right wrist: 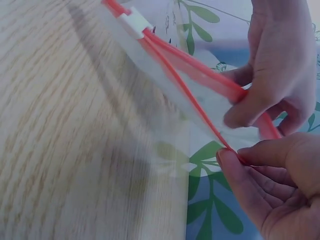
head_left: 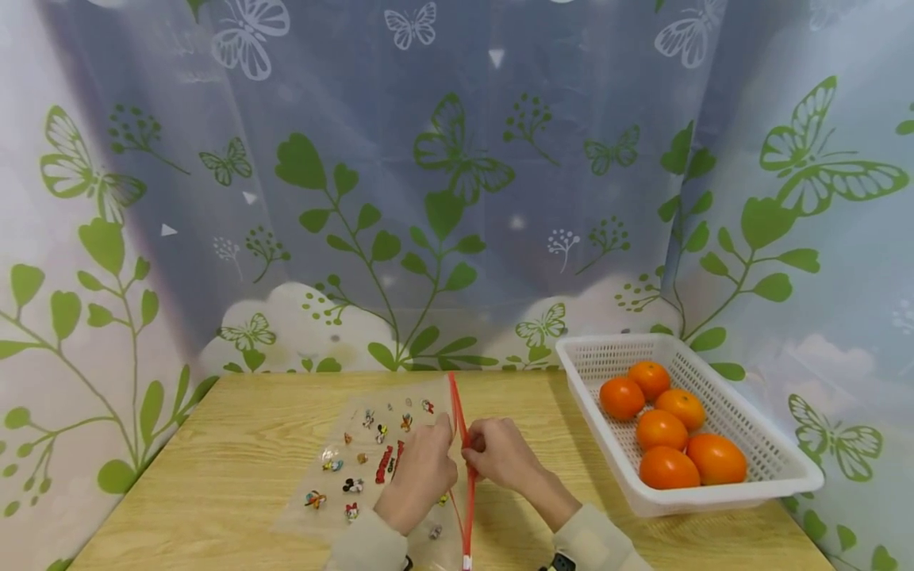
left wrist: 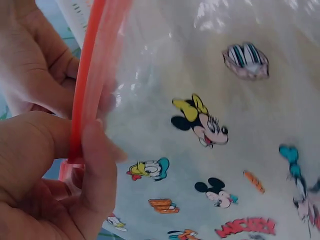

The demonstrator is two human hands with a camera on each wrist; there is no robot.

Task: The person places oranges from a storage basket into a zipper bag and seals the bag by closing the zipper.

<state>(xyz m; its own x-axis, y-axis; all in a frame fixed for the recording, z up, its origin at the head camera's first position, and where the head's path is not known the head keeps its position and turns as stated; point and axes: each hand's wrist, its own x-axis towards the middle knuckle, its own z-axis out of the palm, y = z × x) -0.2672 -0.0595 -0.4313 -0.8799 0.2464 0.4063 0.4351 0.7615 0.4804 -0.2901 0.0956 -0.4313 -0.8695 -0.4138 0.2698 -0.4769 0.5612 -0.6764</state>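
Clear printed bag (head_left: 360, 476) on the wooden table (head_left: 236, 444), its body spreading toward 9 o'clock from its red-edged mouth; cartoon figures and red lettering on the film; left hand (head_left: 421, 472) at the mouth, thumb and fingers pinching one red strip (left wrist: 84, 75); right hand (head_left: 503, 456) just beside it at 3 o'clock, thumb and fingertips pinching the other strip, thinner as the right wrist view has it; the two strips stand apart near the hands and converge on a white slider (right wrist: 136, 22), which in the head view sits at about 6 o'clock from the hands; light sleeves (head_left: 367, 547) on both arms, dark band (head_left: 562, 562) at the right wrist; white perforated basket (head_left: 757, 493) at 3 o'clock from the right hand, well apart, six orange fruits (head_left: 661, 429) lying in it; patterned backdrop (head_left: 357, 95) at 12 o'clock, green leaves and butterflies on it.
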